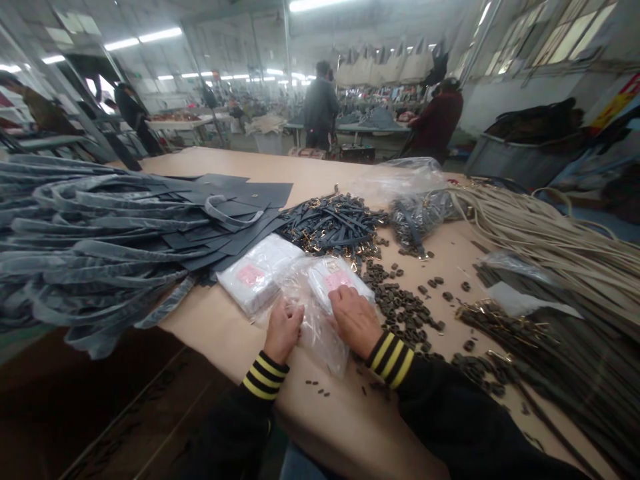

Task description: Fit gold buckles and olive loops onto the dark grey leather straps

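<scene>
My left hand (283,330) and my right hand (355,320) both grip a clear plastic bag (317,333) on a tan-covered worktable (320,420). Inside the bag lies a white packet (333,280) with a pink label, partly covered by my right hand. A similar white packet (257,277) sits just left of the bag, beside my left hand. To the right of my right hand, small dark oval pieces (400,307) lie scattered across the table.
Behind the packets lie dark straps with gold fittings (333,227), dark panels (250,213) and heaped grey handles (85,247). Beige cords (550,240) and dark straps (565,360) fill the right side. Co-workers (320,103) stand beyond the table; a grey bin (520,160) stands at the far right.
</scene>
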Motion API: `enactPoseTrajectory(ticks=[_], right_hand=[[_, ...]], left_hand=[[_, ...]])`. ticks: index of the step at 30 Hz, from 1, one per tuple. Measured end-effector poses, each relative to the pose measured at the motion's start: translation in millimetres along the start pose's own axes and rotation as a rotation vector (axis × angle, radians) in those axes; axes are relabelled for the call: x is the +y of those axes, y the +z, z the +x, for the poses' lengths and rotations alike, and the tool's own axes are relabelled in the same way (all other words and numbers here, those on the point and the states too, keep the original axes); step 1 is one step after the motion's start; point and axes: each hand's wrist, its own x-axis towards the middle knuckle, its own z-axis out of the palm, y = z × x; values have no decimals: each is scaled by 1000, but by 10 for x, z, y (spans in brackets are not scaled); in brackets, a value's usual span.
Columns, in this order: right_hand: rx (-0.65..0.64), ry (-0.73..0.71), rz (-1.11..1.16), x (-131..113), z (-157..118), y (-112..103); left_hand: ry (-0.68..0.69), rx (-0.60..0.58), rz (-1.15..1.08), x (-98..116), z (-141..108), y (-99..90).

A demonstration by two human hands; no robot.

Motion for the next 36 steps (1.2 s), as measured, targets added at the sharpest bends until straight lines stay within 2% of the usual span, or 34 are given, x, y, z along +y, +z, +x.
enactPoseTrajectory(ticks=[2, 6, 12, 17, 19, 22, 25, 29, 31, 36], right_hand=[[-11, 13, 35, 27, 49, 2], [-5, -2, 137, 161, 80, -106], [47, -30, 440, 158, 85, -225], [-163, -232, 401, 80, -3, -150], [-230, -281, 313, 48, -76, -73], [-242, -305, 252, 41, -147, -11], [-170, -228, 345, 151, -116, -85], [-48, 129, 327, 481, -2, -261], [-89, 205, 305, 638, 23, -292], [-276, 187, 311, 783, 17, -196]], left_hand=[[-50, -14, -106, 28, 35, 11], [-85, 31, -279, 77, 23, -38], [-155, 66, -463, 127, -4, -83], [-253, 47, -651, 158, 172, -108], [-247, 101, -667, 141, 252, -107], [-221, 190, -687, 99, 297, -95], [-212, 235, -725, 70, 257, -112], [-257, 228, -752, 72, 204, -199], [-283, 208, -756, 83, 207, -238], [-338, 184, -813, 99, 215, -280]])
